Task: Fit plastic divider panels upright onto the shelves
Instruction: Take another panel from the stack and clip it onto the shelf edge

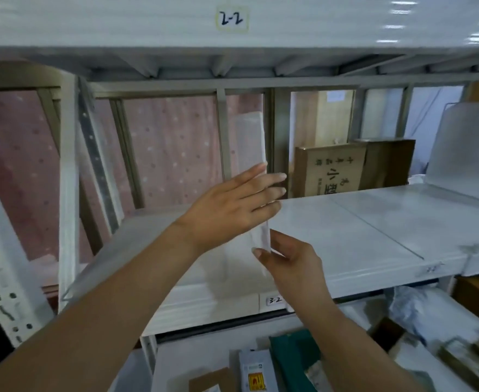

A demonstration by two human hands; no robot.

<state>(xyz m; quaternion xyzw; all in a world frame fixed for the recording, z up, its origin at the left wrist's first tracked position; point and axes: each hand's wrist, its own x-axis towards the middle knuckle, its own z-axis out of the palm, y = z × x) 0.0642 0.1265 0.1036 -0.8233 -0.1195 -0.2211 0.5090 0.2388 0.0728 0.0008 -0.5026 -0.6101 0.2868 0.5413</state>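
Observation:
A translucent plastic divider panel [251, 137] stands upright, edge-on to me, on the white shelf [345, 236] labelled 3-2. My left hand [232, 207] lies flat against the panel's left face, fingers stretched out. My right hand [292, 264] pinches the panel's front lower edge between thumb and fingers, near the shelf's front lip. A second frosted divider panel [470, 154] stands upright at the right end of the same shelf.
Brown cardboard boxes [328, 168] stand behind the shelf's back edge. A perforated metal upright [97, 157] leans at the left. The shelf above carries the label 2-2 [232, 19]. Below lie packets, bags and a green item [292, 355].

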